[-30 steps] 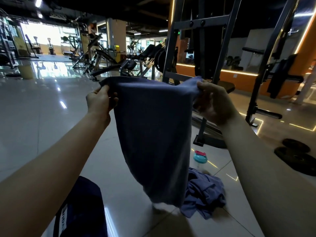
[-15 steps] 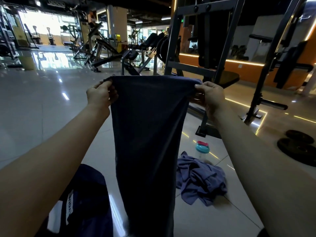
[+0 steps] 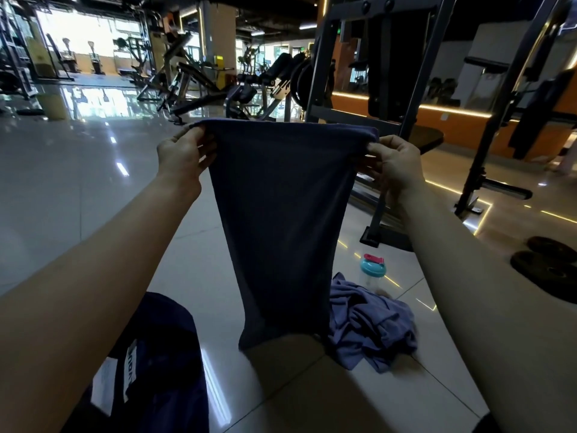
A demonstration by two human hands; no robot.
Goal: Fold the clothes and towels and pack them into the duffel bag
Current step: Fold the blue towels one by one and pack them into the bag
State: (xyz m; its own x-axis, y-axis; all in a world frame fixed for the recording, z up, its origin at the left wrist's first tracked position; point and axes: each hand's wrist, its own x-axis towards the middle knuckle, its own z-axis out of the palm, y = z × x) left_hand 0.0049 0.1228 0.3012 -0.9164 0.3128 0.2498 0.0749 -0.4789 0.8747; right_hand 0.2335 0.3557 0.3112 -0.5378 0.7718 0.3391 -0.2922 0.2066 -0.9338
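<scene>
A dark blue towel hangs in front of me, stretched flat along its top edge. My left hand pinches its top left corner and my right hand pinches its top right corner. Its lower end hangs just above the floor. A crumpled lilac garment lies on the tiles to the lower right, partly hidden behind the towel. The dark navy duffel bag with a white label sits at the lower left, under my left forearm.
A clear bottle with a teal lid stands behind the lilac garment. A black squat rack rises just beyond the towel. Weight plates lie on the floor at right. Gym machines fill the far left; glossy tile floor spreads in between.
The towel's top edge has been pulled out straight and level between my hands, and the cloth now hangs flatter. The view has tipped down a little, showing more of the bag.
</scene>
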